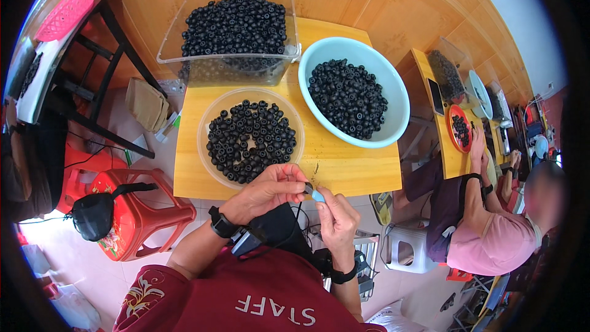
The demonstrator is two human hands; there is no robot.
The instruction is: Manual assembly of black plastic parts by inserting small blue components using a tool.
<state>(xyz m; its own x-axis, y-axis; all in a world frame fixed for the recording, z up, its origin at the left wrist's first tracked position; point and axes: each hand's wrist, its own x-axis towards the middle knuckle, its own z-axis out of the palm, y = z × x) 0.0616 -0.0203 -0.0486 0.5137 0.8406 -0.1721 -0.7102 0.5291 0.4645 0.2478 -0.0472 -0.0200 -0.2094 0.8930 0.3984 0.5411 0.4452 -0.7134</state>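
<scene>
My left hand (273, 189) pinches a small black ring-shaped part (308, 189) between thumb and fingers, just in front of the table's near edge. Against that part, my right hand (337, 216) grips a small light-blue piece (318, 196), perhaps a tool's handle; its far end is hidden. Right behind my left hand stands a round clear tub (297, 147) with many black parts of the same look. A pale-blue basin (399, 124) at the back right and a clear rectangular bin (209, 72) at the back left hold more of them.
The yellow wooden table (362, 169) carries these containers. To the left are a red plastic stool (132, 209) with a black bag (92, 216) and a black-framed stand (114, 31). On the right, a person in a pink shirt (491, 243) works at another table with a red plate (453, 124).
</scene>
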